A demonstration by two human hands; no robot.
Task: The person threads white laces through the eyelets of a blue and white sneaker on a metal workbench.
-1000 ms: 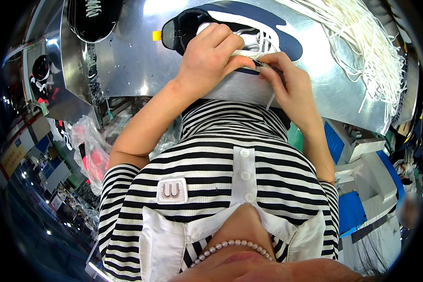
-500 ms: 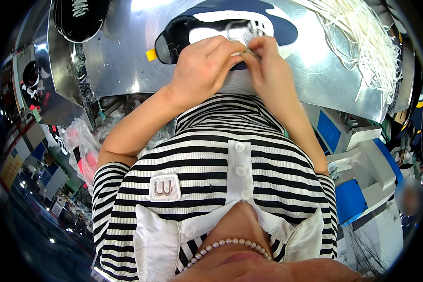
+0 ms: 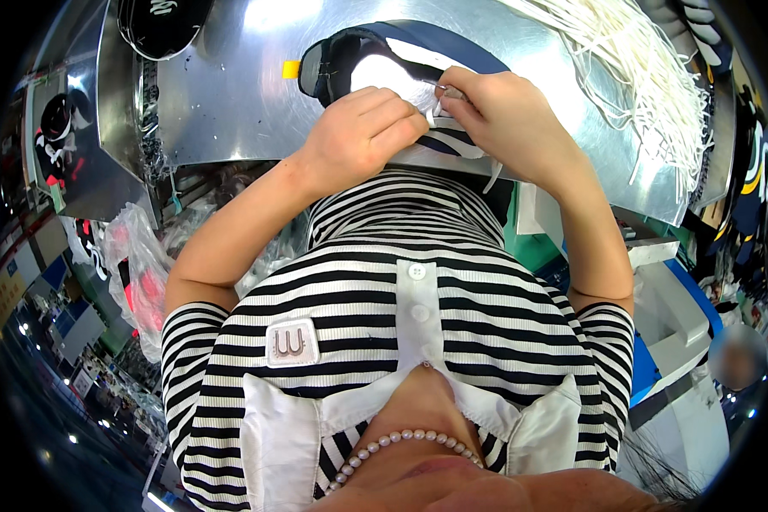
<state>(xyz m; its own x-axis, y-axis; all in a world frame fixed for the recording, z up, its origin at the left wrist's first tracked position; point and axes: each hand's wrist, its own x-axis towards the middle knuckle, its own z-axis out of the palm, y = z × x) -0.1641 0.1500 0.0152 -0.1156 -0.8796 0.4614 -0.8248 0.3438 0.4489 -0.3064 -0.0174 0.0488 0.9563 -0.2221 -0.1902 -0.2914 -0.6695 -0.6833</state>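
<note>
A navy and white shoe upper (image 3: 465, 56) with a black lining and a yellow tab lies on the metal table, its collar opening to the left. My left hand (image 3: 363, 132) is closed on the near edge of the upper, its fingertips partly hidden. At the upper's throat my right hand (image 3: 508, 119) pinches a thin metal tool (image 3: 437, 84), its kind unclear. Beside the fingertips of both hands is a short piece of white shoelace (image 3: 432, 115). A loose lace end (image 3: 493, 176) hangs below my right hand.
A large bundle of white shoelaces (image 3: 631, 77) lies on the right of the metal table (image 3: 230, 119). A black shoe upper (image 3: 164, 30) lies at the far left. Clear plastic bags (image 3: 136, 264) hang below the table's left; a grey and blue machine (image 3: 666, 316) stands at the right.
My hands have moved apart from their meeting point on the upper; the right has shifted right with its elbow outward. The upper has turned and shifted. A lace end now hangs toward me.
</note>
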